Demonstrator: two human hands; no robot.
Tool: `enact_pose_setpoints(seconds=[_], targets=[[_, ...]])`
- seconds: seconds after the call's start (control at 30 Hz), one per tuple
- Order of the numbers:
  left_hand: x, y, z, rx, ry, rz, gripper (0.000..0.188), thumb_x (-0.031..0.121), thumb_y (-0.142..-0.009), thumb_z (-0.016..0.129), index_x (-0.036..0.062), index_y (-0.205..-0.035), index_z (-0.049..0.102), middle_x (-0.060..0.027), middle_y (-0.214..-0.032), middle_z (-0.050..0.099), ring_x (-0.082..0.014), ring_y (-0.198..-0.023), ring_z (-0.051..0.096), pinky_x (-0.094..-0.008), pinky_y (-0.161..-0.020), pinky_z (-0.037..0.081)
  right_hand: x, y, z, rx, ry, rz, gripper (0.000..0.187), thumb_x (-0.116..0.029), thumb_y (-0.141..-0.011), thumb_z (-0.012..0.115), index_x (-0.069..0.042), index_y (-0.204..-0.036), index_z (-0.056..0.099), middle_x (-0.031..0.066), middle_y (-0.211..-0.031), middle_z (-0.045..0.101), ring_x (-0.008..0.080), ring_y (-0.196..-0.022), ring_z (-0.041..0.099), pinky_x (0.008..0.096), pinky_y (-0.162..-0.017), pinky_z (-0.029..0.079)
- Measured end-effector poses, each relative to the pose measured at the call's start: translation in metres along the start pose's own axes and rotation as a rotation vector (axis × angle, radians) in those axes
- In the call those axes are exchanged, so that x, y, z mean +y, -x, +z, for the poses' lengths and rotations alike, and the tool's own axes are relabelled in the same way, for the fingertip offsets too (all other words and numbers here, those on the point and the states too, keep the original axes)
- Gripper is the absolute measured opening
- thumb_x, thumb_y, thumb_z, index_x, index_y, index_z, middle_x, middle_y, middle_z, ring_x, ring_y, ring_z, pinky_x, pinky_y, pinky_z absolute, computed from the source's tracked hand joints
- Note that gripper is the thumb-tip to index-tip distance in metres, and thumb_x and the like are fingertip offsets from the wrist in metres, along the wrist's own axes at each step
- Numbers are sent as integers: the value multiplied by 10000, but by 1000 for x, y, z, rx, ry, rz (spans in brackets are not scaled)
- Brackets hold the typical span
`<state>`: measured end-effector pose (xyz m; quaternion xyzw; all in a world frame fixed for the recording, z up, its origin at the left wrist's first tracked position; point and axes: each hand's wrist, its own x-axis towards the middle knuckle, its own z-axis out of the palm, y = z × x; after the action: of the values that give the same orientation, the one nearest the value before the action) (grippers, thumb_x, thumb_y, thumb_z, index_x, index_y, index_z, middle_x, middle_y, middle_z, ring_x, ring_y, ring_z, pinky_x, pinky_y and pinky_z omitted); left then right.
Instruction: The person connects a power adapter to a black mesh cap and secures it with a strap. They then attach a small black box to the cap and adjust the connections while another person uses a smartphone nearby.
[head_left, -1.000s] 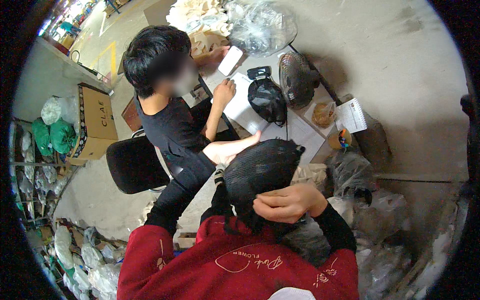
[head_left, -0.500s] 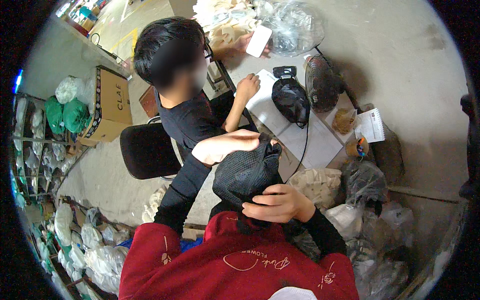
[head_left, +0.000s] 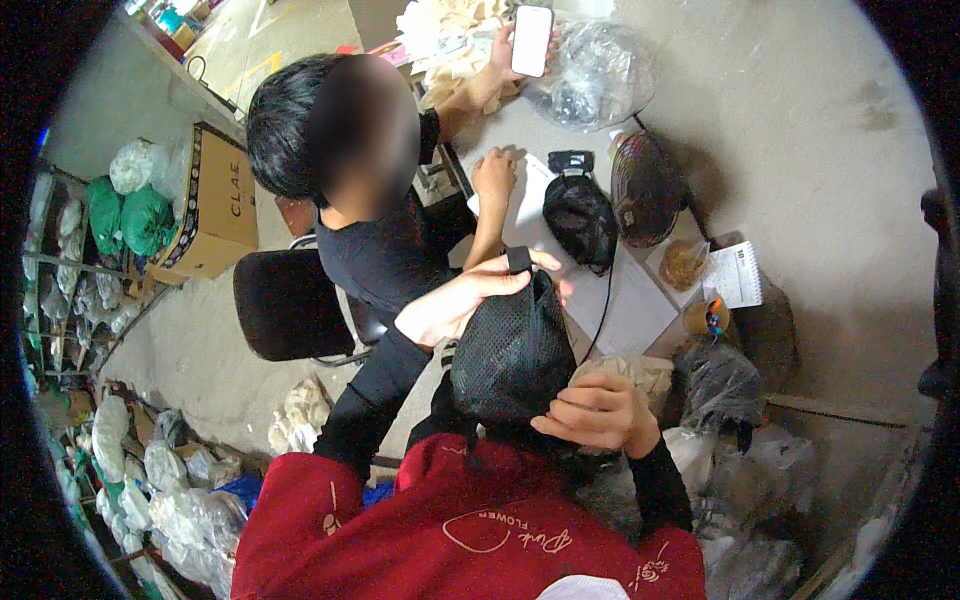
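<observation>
A black mesh bag-like piece (head_left: pixel 510 350) with a seam down its middle hangs in front of my chest between my two hands. At its narrow far end, my left hand (head_left: pixel 465 295) is closed around it, with a short black strap (head_left: pixel 518 260) showing at the fingers. My right hand (head_left: pixel 600 415) has its fingers curled against the near right edge of the mesh. What lies under those fingertips is hidden. Beyond it, on the table, rests a similar black mesh piece (head_left: pixel 580 220) with a small black device (head_left: pixel 571 162) and a black cord.
At the left, a co-worker in black sits on a black chair (head_left: pixel 285 305), holding up a phone (head_left: pixel 532 42). Papers (head_left: pixel 625 300), a fan (head_left: pixel 645 190), a calendar (head_left: pixel 735 275) and a pen cup (head_left: pixel 707 317) occupy the table. Bagged goods (head_left: pixel 720 385) crowd the right; a carton (head_left: pixel 215 210) stands left.
The mesh piece has shifted slightly right and stands more upright, its strap now showing. My right hand has moved right along its edge. The co-worker has raised the phone.
</observation>
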<state>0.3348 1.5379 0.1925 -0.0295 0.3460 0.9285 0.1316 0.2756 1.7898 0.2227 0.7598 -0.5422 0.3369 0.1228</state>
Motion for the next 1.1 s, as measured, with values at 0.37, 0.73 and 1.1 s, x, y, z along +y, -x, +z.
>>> enact_pose_setpoints(seconds=[0.37,0.73,1.1], targets=[[-24,-39,-9,57,-99,70,440,138,-963,608,7,-1369,498,-83,-1110,602,-231,-1125,593,-337,-992,463,21,25,-31,-174,109,12,337,-129,-709,690,-172,-1041,726,-57,-958,591,119,-937,592,274,-848,524],[-126,-125,-117,468,-264,196,283,-57,-824,697,95,-1007,545,24,-906,550,-105,-851,562,-246,-779,450,139,118,31,-369,93,-30,83,-187,-776,608,-120,-823,599,-27,-796,514,122,-835,571,262,-701,499],[-170,-165,-165,629,-242,239,275,-33,-831,629,46,-1086,562,-47,-989,628,-196,-1012,610,-303,-908,465,171,179,85,-303,-6,348,140,-163,-761,625,-167,-887,685,-29,-871,592,157,-901,601,298,-776,509]])
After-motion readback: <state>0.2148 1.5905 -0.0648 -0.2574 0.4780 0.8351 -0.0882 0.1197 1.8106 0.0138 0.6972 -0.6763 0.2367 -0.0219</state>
